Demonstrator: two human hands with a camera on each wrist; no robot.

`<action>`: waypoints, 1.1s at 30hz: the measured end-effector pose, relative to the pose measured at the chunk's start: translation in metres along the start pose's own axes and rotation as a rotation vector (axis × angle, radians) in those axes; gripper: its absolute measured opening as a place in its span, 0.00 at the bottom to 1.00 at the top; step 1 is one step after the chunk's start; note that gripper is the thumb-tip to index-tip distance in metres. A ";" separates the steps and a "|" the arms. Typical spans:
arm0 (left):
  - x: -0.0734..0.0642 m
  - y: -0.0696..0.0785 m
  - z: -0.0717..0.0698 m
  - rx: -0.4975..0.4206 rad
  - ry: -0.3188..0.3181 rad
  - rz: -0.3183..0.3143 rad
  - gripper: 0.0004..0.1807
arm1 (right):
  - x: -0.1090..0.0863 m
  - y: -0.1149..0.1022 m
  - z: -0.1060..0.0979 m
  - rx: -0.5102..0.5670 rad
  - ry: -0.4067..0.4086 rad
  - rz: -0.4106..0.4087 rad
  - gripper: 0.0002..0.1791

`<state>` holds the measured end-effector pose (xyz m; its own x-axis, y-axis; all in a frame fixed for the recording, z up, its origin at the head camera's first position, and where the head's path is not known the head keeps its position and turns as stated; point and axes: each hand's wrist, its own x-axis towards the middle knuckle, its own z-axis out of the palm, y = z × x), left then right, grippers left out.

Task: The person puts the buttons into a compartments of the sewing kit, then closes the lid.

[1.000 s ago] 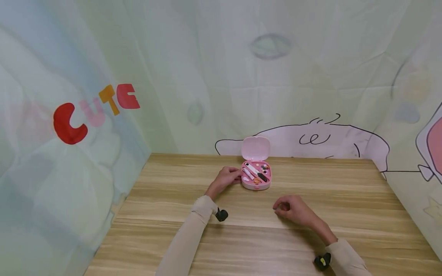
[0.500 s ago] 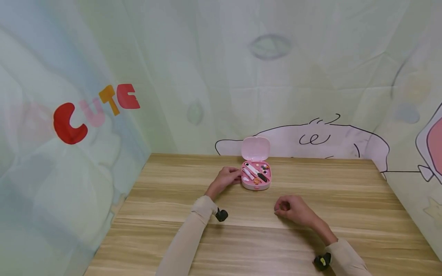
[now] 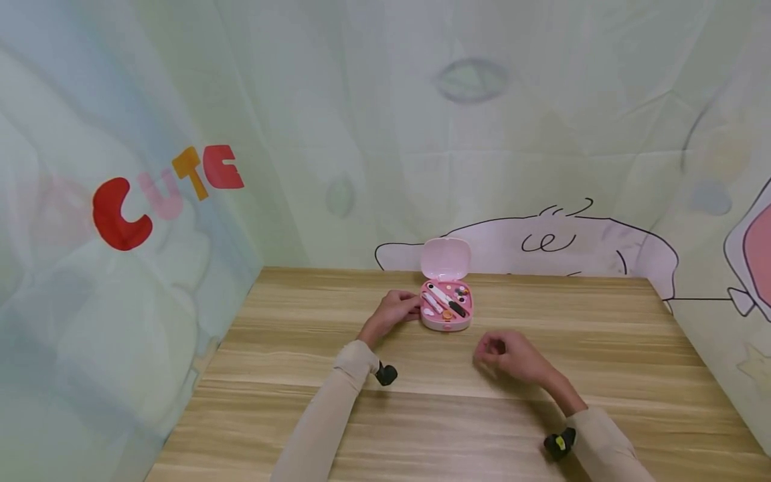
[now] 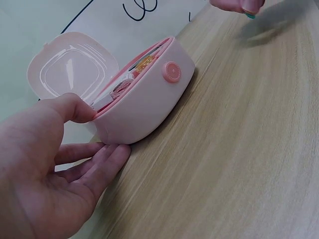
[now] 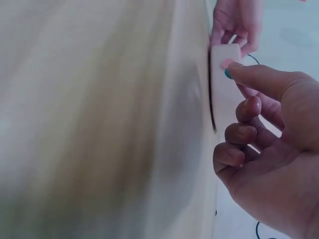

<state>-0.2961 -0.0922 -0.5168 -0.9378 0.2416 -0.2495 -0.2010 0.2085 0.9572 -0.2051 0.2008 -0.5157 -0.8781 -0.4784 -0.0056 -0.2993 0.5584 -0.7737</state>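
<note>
A pink sewing kit box stands on the wooden table with its lid raised. Inside lie a white tool with a black end, a white stick and several small coloured pieces. My left hand holds the box's left side, its thumb on the rim and its fingertips low against the wall. In front and to the right of the box, my right hand is above the table. Between its thumb and index fingertips it pinches a small teal piece, mostly hidden; its kind cannot be told.
The wooden table reaches back to a printed cloth backdrop close behind the box. Another cloth wall with coloured letters rises on the left. A small black device is worn on each wrist.
My right hand has risen slightly and shifted a little left, still pinching the small piece. The left hand stays at the box, which has not moved.
</note>
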 end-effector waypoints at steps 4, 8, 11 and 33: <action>-0.001 0.000 0.000 0.000 0.001 0.002 0.22 | 0.008 -0.004 -0.006 0.035 0.010 -0.009 0.02; -0.002 0.000 0.000 0.009 0.000 -0.003 0.22 | 0.017 -0.008 -0.012 0.055 0.025 0.014 0.03; -0.001 0.000 0.000 0.011 -0.001 -0.001 0.22 | 0.024 -0.011 -0.015 0.083 0.043 0.042 0.04; 0.000 -0.001 0.001 0.018 0.021 -0.002 0.23 | 0.076 -0.022 -0.040 0.365 0.115 0.202 0.18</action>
<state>-0.2952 -0.0912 -0.5175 -0.9429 0.2216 -0.2485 -0.1983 0.2258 0.9538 -0.2805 0.1796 -0.4736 -0.9477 -0.2938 -0.1249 0.0162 0.3463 -0.9380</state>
